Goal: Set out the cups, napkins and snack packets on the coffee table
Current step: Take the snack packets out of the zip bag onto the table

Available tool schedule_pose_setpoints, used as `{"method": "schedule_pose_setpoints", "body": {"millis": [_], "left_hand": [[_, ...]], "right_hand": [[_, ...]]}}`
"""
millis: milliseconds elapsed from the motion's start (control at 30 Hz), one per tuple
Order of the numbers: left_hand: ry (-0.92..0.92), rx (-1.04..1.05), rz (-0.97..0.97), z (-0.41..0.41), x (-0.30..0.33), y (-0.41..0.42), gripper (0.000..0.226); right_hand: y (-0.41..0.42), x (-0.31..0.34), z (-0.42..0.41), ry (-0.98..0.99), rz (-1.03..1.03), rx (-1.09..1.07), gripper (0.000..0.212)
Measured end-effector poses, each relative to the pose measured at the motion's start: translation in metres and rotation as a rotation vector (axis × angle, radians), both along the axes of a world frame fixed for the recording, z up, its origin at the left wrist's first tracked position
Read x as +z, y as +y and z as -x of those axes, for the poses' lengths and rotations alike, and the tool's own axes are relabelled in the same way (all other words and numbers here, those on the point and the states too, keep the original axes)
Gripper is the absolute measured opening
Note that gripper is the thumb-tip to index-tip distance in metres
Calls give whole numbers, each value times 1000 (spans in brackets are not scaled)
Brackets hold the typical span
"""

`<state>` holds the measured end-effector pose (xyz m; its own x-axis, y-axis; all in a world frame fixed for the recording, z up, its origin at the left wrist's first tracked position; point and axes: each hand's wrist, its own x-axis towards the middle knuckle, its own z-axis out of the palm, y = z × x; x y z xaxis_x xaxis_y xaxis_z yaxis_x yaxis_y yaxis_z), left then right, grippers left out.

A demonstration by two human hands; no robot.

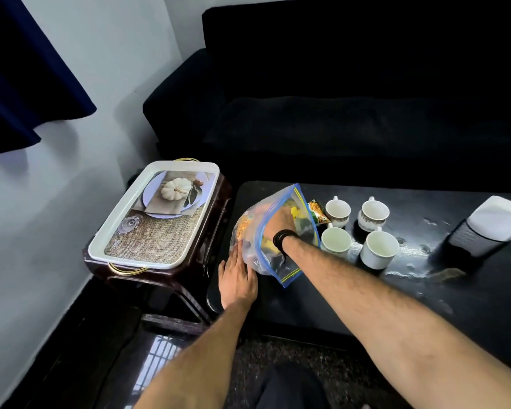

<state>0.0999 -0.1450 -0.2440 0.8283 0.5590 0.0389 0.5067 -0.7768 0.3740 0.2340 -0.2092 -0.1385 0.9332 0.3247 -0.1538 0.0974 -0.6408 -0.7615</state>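
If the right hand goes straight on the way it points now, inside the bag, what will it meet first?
Most likely the yellow snack packet just beyond the fingers of the right hand, inside the clear zip bag. Depth within the bag is hard to judge, so they may already touch.

Left hand [237,276]: bare, palm down, fingers extended forward and together, forearm reaching in from the lower edge.
Right hand [278,224]: bare, reaching forward, fingers hidden from view, so its grip cannot be judged; black band [283,239] around the wrist; forearm extended diagonally from lower right.
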Motion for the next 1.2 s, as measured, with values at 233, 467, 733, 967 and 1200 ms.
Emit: {"method": "schedule_pose_setpoints", "body": {"millis": [233, 467, 733, 967, 1200], "left_hand": [[142, 24, -88, -6, 0, 1, 62], [288, 141, 58, -24, 18, -8, 64], [195, 260, 237, -42, 53, -7, 62], [38, 378, 484, -59, 69, 4, 86], [-73, 179, 427, -56, 56, 6, 51]], "right_hand": [[6, 12, 6, -78, -36, -80, 25], [-32, 59, -1, -119, 57, 170, 19], [-99, 124, -22, -382, -132, 42, 18], [-153, 121, -70, -317, -257, -325, 19], [-122, 51, -35, -204, -18, -89, 26]]}}
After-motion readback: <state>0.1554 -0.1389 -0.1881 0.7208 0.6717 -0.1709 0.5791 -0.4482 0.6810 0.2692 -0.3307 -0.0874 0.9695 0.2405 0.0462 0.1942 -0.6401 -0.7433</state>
